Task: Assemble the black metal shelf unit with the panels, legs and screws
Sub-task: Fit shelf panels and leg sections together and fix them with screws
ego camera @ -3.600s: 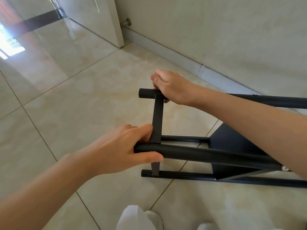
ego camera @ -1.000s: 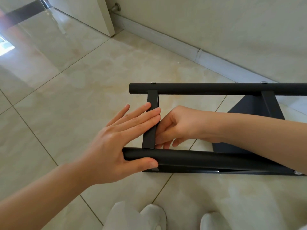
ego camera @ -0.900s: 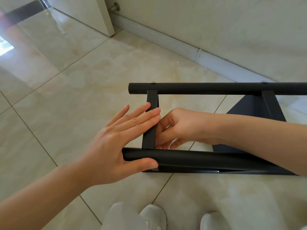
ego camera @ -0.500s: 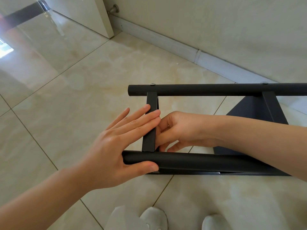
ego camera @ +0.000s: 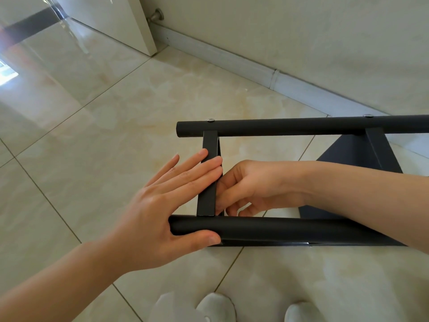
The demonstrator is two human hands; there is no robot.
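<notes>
Shelf unit (ego camera: 301,231) on its side on the tiled floor (ego camera: 116,126). Left hand (ego camera: 160,212) — fingers straight across the flat crossbar (ego camera: 207,182), thumb under the near leg (ego camera: 267,228). Right hand (ego camera: 250,187) just beyond — fingers curled against the crossbar's far side; grip unclear.

Single head-worn wide-angle view, looking forward and steeply down, close over both hands (ego camera: 162,219) at black shelf frame (ego camera: 278,228), tiled floor (ego camera: 116,126) below, wall (ego camera: 301,38) ahead
</notes>
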